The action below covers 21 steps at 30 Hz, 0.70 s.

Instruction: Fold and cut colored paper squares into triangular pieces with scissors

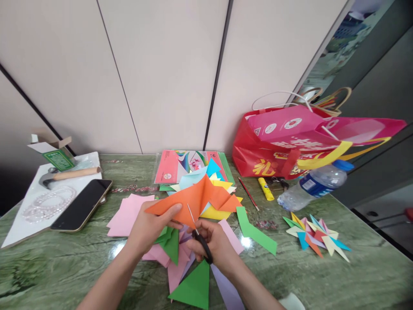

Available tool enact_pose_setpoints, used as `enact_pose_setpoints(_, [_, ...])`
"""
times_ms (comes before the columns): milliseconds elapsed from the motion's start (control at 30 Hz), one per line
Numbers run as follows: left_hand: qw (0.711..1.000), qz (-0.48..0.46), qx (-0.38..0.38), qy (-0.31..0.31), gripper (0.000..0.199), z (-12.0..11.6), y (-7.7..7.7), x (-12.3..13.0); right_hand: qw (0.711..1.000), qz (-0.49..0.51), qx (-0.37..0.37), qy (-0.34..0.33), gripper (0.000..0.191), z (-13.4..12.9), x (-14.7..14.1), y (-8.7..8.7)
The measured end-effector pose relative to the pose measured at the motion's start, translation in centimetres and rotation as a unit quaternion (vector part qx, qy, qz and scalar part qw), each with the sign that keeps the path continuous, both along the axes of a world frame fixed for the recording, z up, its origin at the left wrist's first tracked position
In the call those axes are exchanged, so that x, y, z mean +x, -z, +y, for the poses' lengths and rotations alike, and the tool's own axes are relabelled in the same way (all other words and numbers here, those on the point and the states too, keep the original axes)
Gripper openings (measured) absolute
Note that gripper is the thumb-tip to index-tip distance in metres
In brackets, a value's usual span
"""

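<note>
My left hand (154, 224) pinches the left part of a sheet of orange paper (187, 197), thumb on top. The sheet is creased and held up above the table. In my right hand (213, 241) is a pair of scissors (204, 247) with black handles, its blade lying against the lower edge of the orange paper. Under and around both hands lie pink paper pieces (130, 214), a green paper triangle (195, 284), purple paper (227, 286) and a bent green strip (256, 232). Yellow paper (215, 212) shows behind the orange sheet.
Folded paper stars (318, 236) lie at the right, near a water bottle (322, 183), glue stick (266, 189) and red pencil (248, 193). A red gift bag (258, 148) stands behind. At the left are a phone (82, 206), a hammer (72, 174) and a small box (60, 158).
</note>
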<state>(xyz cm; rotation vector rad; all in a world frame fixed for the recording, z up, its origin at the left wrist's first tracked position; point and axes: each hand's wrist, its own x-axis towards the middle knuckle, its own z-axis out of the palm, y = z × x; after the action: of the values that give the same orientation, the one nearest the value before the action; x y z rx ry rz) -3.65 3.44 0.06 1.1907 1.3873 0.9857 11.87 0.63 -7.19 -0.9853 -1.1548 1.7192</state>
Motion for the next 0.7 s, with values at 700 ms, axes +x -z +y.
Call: enact_pose_setpoints(700, [0.996,-0.084,-0.023,0.024,0.021,0.1,0.5,0.0,0.99,0.134,-0.044,0.021,0.049,0.0,-0.1,-0.3])
